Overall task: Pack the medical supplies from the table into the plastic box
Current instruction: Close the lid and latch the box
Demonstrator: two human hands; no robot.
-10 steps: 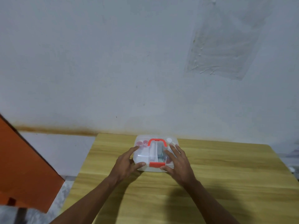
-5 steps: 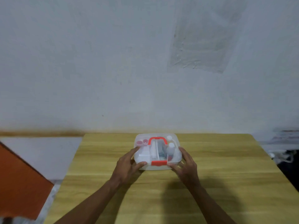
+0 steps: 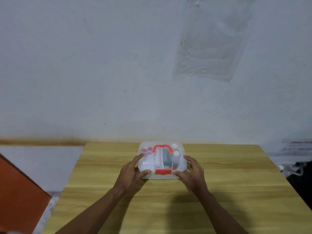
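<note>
A clear plastic box with a red handle and a red front latch sits lid-down at the far middle of the wooden table. Through the lid I see a white bottle, small red caps and other supplies inside. My left hand grips the box's front left corner, fingers on the lid and thumb on the front edge. My right hand holds the right side, its thumb on the front edge beside the latch.
The table's far edge meets a white wall just behind the box. An orange panel stands off the table's left side. Pale clutter and cables lie beyond the right edge. A clear plastic sheet hangs on the wall.
My right hand slid off the top of the lid to the box's right side and front edge. My left hand stayed at the left corner. The view swung left.
</note>
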